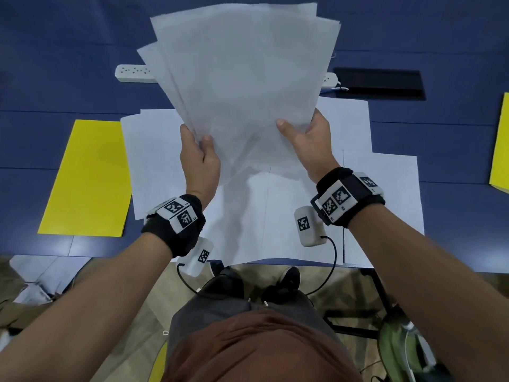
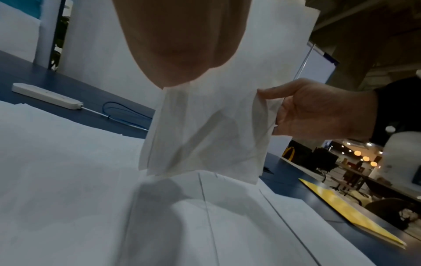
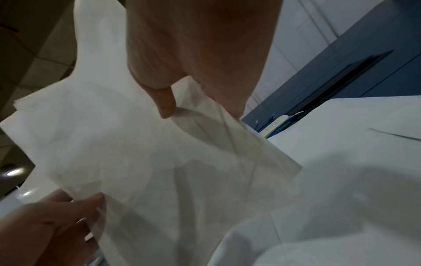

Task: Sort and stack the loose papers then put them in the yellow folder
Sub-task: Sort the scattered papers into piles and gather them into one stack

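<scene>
Both hands are up off the table holding a fanned bunch of white papers (image 1: pixel 242 78) upright. The left hand (image 1: pixel 199 161) grips the lower left edge, thumb on the near face and fingers curled round the back. The right hand (image 1: pixel 308 144) does the same on the lower right edge, thumb pressed flat on the front. The sheets aren't squared — their top corners splay apart, and in the left wrist view the bottom edges hang uneven just above the table.

More loose sheets (image 1: pixel 303 210) lie flat and overlapping on the blue table (image 1: pixel 41 78) right under the held bunch. The yellow folder (image 1: pixel 88 180) lies closed and flat on the left, just beside those sheets. Another yellow piece (image 1: pixel 500 144) pokes in at the right edge — can't tell what it is. Behind the papers lie a white power strip (image 1: pixel 132 73) and a black panel (image 1: pixel 381 84).
</scene>
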Action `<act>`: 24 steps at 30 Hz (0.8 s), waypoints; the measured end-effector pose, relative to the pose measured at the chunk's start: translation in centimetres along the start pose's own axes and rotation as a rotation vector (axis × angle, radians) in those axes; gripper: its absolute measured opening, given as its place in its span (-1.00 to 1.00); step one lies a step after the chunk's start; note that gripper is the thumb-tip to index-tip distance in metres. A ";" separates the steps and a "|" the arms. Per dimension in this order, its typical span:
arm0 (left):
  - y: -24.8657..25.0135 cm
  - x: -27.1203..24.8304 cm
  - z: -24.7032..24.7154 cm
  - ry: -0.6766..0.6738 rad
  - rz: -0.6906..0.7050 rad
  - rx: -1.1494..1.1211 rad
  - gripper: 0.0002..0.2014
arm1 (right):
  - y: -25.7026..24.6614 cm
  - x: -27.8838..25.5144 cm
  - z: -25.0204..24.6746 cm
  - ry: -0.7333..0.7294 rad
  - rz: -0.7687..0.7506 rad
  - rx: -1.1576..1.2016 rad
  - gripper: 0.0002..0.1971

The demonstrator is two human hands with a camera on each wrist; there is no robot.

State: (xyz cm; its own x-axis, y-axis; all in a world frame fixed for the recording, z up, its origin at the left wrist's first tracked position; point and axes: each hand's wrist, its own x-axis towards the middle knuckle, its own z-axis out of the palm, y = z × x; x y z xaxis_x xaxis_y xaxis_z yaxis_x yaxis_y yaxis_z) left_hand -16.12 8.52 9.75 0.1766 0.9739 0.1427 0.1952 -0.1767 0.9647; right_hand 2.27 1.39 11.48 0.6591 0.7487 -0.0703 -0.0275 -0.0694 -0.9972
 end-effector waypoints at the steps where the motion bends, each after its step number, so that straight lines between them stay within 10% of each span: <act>1: -0.3 -0.3 0.0 -0.029 -0.010 0.019 -0.64 | 0.4 -0.2 -0.2 0.000 0.008 -0.014 -0.64; 9: -3.6 -1.0 -0.3 -0.264 -0.306 0.163 -0.72 | 4.8 -2.0 -2.4 -0.090 0.216 -0.255 -0.76; 24: -2.1 -0.4 0.8 -0.207 -0.235 0.101 -0.78 | 4.2 -3.1 -2.7 0.105 0.150 -0.102 -0.88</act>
State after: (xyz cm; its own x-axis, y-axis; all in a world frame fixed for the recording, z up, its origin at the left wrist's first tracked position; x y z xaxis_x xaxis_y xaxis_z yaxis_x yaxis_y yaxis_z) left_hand -15.84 8.34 7.53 0.3058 0.9418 -0.1395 0.3468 0.0262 0.9376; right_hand 2.18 -3.01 7.59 0.7284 0.6524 -0.2095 -0.0584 -0.2456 -0.9676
